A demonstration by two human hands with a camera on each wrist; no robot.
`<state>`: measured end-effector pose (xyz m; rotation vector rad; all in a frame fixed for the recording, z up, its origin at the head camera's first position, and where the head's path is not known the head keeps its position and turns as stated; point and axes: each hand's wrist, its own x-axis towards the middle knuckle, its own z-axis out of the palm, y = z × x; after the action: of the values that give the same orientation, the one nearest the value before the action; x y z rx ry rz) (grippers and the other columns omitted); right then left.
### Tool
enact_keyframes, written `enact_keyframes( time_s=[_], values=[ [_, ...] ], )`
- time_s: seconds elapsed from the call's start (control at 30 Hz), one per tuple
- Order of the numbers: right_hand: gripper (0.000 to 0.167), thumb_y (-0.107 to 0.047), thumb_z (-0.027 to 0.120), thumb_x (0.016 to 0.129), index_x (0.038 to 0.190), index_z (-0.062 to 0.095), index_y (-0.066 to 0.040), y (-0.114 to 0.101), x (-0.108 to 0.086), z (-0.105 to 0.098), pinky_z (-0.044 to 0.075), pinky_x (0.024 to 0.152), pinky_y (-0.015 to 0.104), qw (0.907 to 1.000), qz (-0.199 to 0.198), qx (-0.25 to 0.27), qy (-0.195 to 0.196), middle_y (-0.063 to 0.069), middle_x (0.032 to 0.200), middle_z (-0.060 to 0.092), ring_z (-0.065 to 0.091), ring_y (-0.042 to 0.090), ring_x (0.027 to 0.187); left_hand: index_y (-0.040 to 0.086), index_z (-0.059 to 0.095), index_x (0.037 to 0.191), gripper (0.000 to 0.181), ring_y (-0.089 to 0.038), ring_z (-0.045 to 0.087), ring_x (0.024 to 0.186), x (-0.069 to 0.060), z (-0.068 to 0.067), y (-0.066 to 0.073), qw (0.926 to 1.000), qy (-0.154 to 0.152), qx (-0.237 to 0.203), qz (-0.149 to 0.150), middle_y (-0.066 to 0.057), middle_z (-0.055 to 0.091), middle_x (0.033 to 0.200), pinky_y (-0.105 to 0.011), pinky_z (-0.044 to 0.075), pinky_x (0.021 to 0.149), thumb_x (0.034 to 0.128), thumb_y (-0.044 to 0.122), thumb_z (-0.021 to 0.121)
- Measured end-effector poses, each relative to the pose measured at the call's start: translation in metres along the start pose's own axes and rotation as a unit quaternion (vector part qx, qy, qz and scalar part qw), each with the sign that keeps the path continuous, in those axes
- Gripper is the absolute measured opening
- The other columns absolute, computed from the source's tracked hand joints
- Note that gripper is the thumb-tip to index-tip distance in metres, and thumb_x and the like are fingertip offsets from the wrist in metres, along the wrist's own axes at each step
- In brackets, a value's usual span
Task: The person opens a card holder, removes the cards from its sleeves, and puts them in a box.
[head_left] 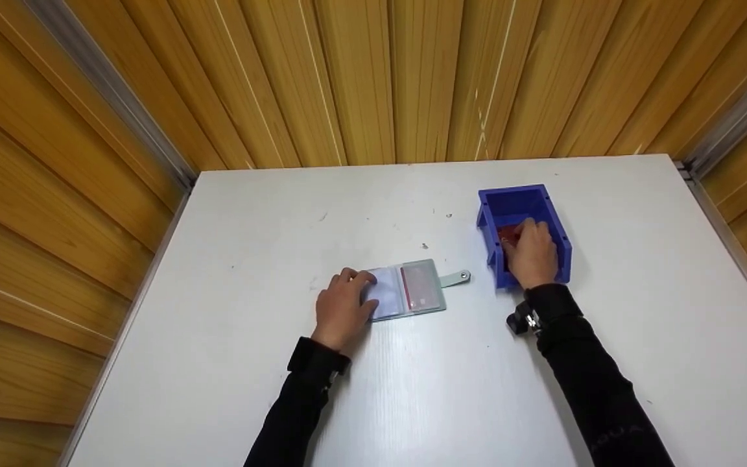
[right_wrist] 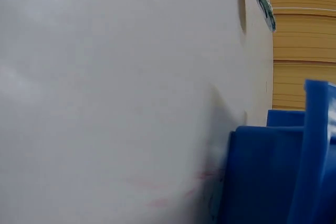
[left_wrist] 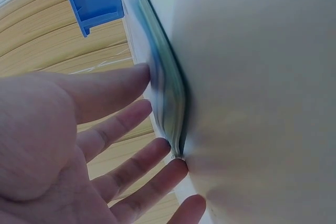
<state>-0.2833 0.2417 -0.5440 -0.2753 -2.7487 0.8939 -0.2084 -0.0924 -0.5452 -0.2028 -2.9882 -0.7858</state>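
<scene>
A pale green card holder [head_left: 437, 285] lies open on the table, its strap with a snap pointing right. A card with a red edge [head_left: 422, 287] shows in the right-hand clear sleeve. My left hand [head_left: 342, 306] rests on its left side, thumb and fingertips touching the sleeves and edge; in the left wrist view the fingers are spread and slightly bent. My right hand [head_left: 533, 256] reaches down into a blue plastic bin [head_left: 524, 200], thumb and fingers bent about a red card [head_left: 508, 232]. The right fingertips are partly hidden, and the right wrist view shows only the bin's outside.
The white table [head_left: 218, 363] carries the bin at the right, with the holder left of it. Yellow wood-look panels [head_left: 360, 78] rise behind the table's far edge and at both sides.
</scene>
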Motion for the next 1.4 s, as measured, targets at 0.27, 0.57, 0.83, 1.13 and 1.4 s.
enact_keyframes(
  time_s=[0.27,0.57,0.83,1.13,1.4],
  values=[
    [0.022,-0.011,0.072,0.096,0.104,0.064,0.008,0.000,0.003,0.000,0.050,0.087,0.063,0.9995,-0.025,0.008,0.014,0.031,0.104,0.061,0.062,0.054,0.100,0.017,0.072,0.118,0.033,-0.030,0.063,0.111,0.001,0.000,-0.001,0.9997,0.015,0.016,0.014,-0.010,0.066,0.119,-0.048,0.051,0.081,0.0874,0.021,0.084],
    [0.029,-0.012,0.067,0.100,0.121,0.063,0.007,-0.005,0.005,-0.006,0.041,0.078,0.043,0.9955,-0.041,0.084,0.011,0.019,0.092,0.058,0.056,0.034,0.087,0.018,0.072,0.119,0.033,-0.030,0.063,0.110,-0.002,0.001,-0.006,0.9997,0.009,0.021,0.001,-0.010,0.066,0.120,-0.049,0.051,0.083,0.0876,0.021,0.083],
    [0.023,-0.014,0.066,0.101,0.120,0.067,0.000,-0.053,-0.014,-0.003,0.038,0.071,0.029,0.9733,-0.168,0.147,0.055,0.012,0.092,0.056,0.052,0.021,0.078,0.018,0.072,0.119,0.033,-0.029,0.062,0.110,-0.002,-0.001,-0.005,0.9998,0.008,0.017,0.002,-0.009,0.066,0.120,-0.047,0.051,0.083,0.0880,0.021,0.083],
    [0.047,-0.025,0.074,0.097,0.140,0.063,-0.010,-0.082,-0.052,0.027,0.055,0.081,0.040,0.9480,-0.255,0.062,-0.181,0.011,0.124,0.067,0.067,0.027,0.092,0.018,0.072,0.118,0.032,-0.030,0.063,0.110,-0.001,0.000,-0.003,0.9999,0.009,0.010,0.004,-0.010,0.066,0.118,-0.049,0.051,0.084,0.0879,0.021,0.083],
    [0.076,-0.036,0.077,0.094,0.159,0.042,-0.015,-0.069,-0.064,0.042,0.043,0.114,0.051,0.9374,-0.221,-0.046,-0.265,0.010,0.155,0.053,0.054,0.033,0.139,0.018,0.072,0.120,0.032,-0.029,0.063,0.112,0.000,0.000,-0.001,0.9999,0.002,0.014,0.002,-0.009,0.066,0.120,-0.049,0.051,0.084,0.0889,0.022,0.082]
  ],
)
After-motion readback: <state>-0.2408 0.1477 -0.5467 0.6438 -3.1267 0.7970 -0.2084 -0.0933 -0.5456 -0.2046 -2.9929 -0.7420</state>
